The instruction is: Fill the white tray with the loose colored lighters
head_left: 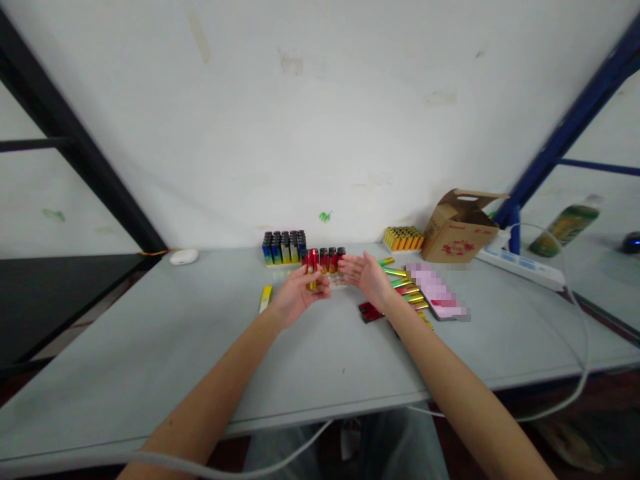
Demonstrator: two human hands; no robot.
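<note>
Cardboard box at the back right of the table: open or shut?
Open. The cardboard box has its top flap raised, not folded down over the top.

Table (325, 373), as I view it remotely: a case (184, 257) lies left; left rack (283, 265), middle rack (339, 285), right rack (400, 249) and carton (455, 240) follow rightward, before the wall (320, 120).
</note>
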